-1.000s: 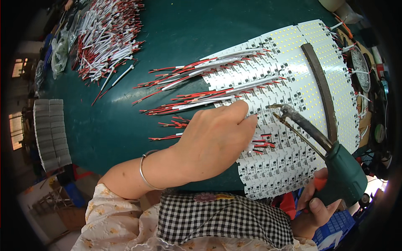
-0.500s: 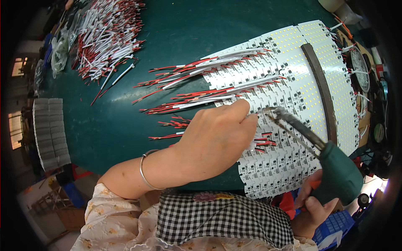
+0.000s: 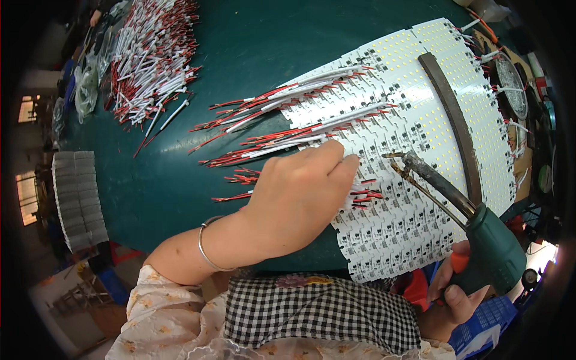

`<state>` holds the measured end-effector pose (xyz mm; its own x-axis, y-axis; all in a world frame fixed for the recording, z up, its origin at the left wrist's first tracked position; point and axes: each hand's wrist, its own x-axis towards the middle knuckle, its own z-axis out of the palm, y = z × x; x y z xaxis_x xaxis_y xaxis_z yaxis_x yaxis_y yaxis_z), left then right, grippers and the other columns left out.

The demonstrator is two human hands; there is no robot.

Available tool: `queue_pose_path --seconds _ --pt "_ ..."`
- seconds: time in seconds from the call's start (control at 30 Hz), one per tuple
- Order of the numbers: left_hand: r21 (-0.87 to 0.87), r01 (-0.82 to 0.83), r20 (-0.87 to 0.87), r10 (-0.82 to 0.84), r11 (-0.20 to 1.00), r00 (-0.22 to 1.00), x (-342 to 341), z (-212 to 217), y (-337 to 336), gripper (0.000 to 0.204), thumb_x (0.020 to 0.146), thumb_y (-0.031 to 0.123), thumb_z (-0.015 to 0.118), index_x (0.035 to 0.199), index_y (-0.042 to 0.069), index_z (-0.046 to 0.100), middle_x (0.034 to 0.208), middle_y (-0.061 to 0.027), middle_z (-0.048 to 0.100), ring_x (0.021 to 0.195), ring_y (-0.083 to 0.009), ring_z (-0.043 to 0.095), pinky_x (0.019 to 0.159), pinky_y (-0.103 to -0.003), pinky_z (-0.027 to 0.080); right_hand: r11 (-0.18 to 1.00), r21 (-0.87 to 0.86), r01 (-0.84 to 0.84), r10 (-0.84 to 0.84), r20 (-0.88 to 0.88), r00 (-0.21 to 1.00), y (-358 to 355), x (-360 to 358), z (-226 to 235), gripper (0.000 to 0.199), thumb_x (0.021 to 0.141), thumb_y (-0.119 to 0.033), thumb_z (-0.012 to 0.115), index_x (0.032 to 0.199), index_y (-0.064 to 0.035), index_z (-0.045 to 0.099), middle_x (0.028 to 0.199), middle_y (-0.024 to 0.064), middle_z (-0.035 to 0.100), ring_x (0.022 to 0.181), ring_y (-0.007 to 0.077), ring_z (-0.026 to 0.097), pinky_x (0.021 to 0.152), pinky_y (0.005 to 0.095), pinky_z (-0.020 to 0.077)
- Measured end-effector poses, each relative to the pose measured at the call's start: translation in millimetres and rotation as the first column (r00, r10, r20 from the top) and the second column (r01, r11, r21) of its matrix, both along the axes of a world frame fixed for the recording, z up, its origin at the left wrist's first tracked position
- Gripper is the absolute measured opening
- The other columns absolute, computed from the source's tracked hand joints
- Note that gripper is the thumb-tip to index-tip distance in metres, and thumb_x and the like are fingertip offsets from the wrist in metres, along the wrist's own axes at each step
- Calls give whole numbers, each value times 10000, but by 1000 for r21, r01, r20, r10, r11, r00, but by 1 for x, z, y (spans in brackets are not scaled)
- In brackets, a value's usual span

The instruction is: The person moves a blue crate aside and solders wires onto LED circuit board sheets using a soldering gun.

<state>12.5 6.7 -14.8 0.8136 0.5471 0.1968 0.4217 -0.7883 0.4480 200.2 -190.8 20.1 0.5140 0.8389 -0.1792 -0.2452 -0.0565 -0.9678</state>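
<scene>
My left hand (image 3: 303, 198) is over the near left part of the white circuit boards (image 3: 396, 240), its thumb and fingers pinched together. What the fingertips hold, if anything, is hidden. Red, black and white wires (image 3: 367, 197) stick out beyond its thumb side. My right hand (image 3: 457, 300) grips a green soldering gun (image 3: 492, 249) with an orange-red trigger. Its dark, sooty tip and a thin feed tube point left, above the boards and a little apart from my left fingers. Rows of two-colour wires (image 3: 288, 135) lie across the boards' left edge.
A dark bar (image 3: 453, 120) lies across the boards. Behind left is a large heap of wires (image 3: 153, 57) on the green table (image 3: 270, 36). A grey-white ribbed block (image 3: 81, 201) stands at the left edge; a clear round dish (image 3: 513, 90) is at far right.
The soldering gun's tip has drawn back rightward, widening the gap to my left fingers. My left hand stays pinched near the same spot. The whole view has shifted slightly.
</scene>
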Motion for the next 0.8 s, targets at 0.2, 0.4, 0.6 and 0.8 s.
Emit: queue_pose_path --seconds 0.2,0.4,0.6,0.8 --pt "-75 174 245 -151 982 958 -7 -19 18 424 557 -68 615 966 39 645 677 -60 518 554 -201 531 452 -300 404 1000 -25 -3 2 -12 1000 -11 0 -2 649 705 -188 720 1121 158 361 557 90 478 383 138 470 331 225 402" --pt "-10 265 233 -255 964 938 -8 -23 23 400 550 -27 644 946 33 659 679 -62 541 565 -193 550 453 -294 413 995 -103 16 -17 -2 1000 -16 -7 -4 619 691 -185 728 1094 156 405 589 106 498 399 142 479 342 228 405" --pt "51 227 218 -232 973 948 -8 -25 18 339 605 49 629 942 34 661 686 -60 556 566 -189 555 459 -285 426 990 -140 26 -23 26 999 -18 -13 -8 604 697 -191 720 1103 133 412 721 143 516 416 142 483 351 228 401" --pt "60 229 265 -237 971 935 -8 -30 19 325 617 49 613 939 25 657 694 -56 556 573 -189 553 464 -279 429 985 -170 22 -13 56 998 -15 -17 -9 612 696 -187 710 1139 110 409 741 144 517 437 142 490 361 228 402"
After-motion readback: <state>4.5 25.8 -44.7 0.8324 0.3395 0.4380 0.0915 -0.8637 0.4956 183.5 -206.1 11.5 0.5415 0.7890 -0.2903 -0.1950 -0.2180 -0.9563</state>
